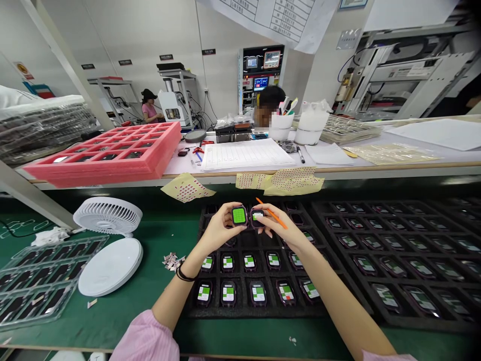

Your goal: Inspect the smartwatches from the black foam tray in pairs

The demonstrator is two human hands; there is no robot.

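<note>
My left hand [219, 228] is closed around the edges of a square smartwatch [239, 216] whose screen glows green. Right beside it, a second smartwatch [257, 218] with a partly white screen is in my right hand [287, 228], with a finger over its face. An orange stick-like tool [276, 217] also rests in my right hand, pointing up and left. Below both hands lies a black foam tray [259, 312], where several watches with green-and-white screens sit face up in its pockets. One watch [286, 292] there shows a red patch.
Another black foam tray [370, 316] of watches lies at the right. At the left stand a white fan [110, 268] and a clear plastic tray [45, 318]. A shelf [338, 170] crosses ahead, bearing a pink foam tray [150, 170] and papers. Two people are farther back.
</note>
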